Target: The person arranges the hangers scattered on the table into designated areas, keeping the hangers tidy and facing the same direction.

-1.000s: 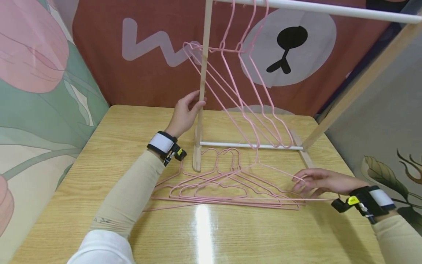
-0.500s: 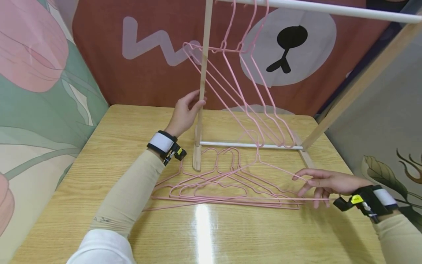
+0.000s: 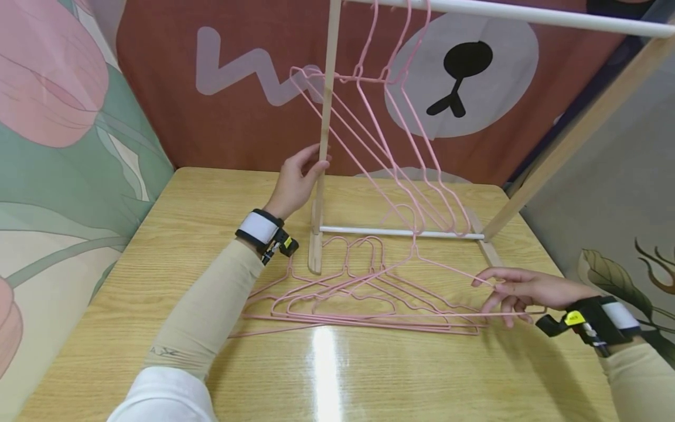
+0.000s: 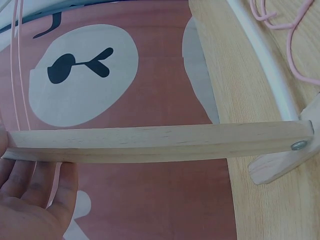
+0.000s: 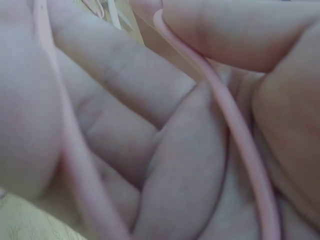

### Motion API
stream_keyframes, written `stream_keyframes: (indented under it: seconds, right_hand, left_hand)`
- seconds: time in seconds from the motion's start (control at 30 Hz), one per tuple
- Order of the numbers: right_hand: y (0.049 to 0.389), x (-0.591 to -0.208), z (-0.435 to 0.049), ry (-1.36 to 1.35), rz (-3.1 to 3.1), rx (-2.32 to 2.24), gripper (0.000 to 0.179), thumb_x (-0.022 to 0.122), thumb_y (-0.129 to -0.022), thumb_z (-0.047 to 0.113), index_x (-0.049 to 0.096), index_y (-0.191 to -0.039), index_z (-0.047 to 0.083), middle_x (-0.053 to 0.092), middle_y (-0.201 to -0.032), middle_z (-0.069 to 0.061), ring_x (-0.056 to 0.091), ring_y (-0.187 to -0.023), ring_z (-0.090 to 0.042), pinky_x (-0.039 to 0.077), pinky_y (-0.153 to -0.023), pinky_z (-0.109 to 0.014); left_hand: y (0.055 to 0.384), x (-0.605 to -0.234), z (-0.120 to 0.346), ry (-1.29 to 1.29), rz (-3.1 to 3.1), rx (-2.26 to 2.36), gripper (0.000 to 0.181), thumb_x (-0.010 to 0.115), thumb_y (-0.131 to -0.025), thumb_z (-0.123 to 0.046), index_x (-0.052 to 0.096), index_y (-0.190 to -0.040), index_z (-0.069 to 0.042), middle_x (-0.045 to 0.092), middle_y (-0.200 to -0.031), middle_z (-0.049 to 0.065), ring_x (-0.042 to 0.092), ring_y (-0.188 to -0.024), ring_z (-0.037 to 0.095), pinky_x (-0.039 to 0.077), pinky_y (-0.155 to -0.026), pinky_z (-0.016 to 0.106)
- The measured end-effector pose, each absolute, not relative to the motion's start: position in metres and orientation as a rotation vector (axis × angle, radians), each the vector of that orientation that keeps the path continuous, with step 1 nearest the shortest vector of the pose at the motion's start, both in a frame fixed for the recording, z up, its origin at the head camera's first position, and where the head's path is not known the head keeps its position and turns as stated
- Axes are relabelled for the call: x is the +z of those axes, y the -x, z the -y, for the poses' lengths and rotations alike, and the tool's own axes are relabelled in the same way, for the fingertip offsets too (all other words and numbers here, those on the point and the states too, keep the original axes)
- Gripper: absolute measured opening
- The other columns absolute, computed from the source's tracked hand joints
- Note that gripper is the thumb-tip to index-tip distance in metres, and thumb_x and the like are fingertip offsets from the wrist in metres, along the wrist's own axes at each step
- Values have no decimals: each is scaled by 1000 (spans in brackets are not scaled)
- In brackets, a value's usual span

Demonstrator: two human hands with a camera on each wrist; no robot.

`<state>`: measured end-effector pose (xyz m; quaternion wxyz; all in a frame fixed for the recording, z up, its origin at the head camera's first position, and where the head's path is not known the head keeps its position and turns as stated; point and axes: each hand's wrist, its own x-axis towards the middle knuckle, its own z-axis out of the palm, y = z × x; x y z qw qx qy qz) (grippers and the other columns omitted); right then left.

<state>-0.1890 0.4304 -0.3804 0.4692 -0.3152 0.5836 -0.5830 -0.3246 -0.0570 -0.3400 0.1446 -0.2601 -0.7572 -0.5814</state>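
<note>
On the left side of the rack, my left hand [image 3: 296, 180] holds the wooden post [image 3: 330, 70], thumb in front and fingers behind. The left wrist view shows that post [image 4: 175, 144] running across, a bolt near its foot. My right hand [image 3: 522, 290] pinches the right arm of a pink clothes hanger [image 3: 454, 271] between thumb and index finger, the other fingers spread below. This hanger is tilted up off the table, its hook near the lower rail and its bottom bar passing over the pile. In the right wrist view, the pink hanger [image 5: 245, 145] crosses my palm.
Several pink hangers [image 3: 343, 321] lie overlapping on the wooden table [image 3: 395, 381]. Others [image 3: 374, 120] hang from the white top rail [image 3: 501, 14]. A white lower rail [image 3: 364, 230] joins the rack's feet. The right post [image 3: 580, 140] leans across the view's right side.
The held hanger has risen slightly and its hook now shows above the lower rail. My right hand has shifted a little right, its lower fingers spreading. The left hand stays put.
</note>
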Motion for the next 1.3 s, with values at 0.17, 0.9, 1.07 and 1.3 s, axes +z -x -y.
stream_keyframes:
  seconds: [0.17, 0.9, 1.07, 1.3]
  right_hand:
    - [188, -378, -433, 782, -1446, -1439, 53, 10, -108, -7, 32, -154, 7, 55, -128, -41, 73, -91, -30, 57, -57, -29]
    - [188, -346, -453, 836, -1682, -1441, 57, 8, -106, -12, 32, -156, 6, 63, -133, -25, 71, -88, -27, 40, -43, -47]
    - [188, -336, -459, 850, -1693, -1496, 58, 6, -105, -13, 30, -155, 4, 63, -134, -24, 71, -89, -28, 32, -44, -50]
    - [187, -324, -463, 860, -1758, -1552, 58, 6, -106, -13, 31, -155, 5, 64, -134, -21, 72, -91, -28, 30, -45, -50]
  left_hand:
    - [325, -340, 57, 754, 2179, -1679, 38, 57, -105, -12, 58, -140, 1, 69, -123, 18, 65, -113, 31, 53, -98, 40]
    - [324, -339, 57, 739, 2193, -1685, 39, 57, -105, -13, 57, -142, 0, 69, -125, 17, 65, -113, 31, 52, -99, 41]
    - [324, -339, 58, 748, 2186, -1690, 39, 56, -105, -12, 56, -142, 1, 68, -126, 19, 65, -115, 31, 52, -100, 40]
    - [325, -339, 57, 737, 2197, -1682, 40, 57, -105, -14, 56, -142, 1, 68, -125, 20, 65, -112, 32, 52, -99, 45]
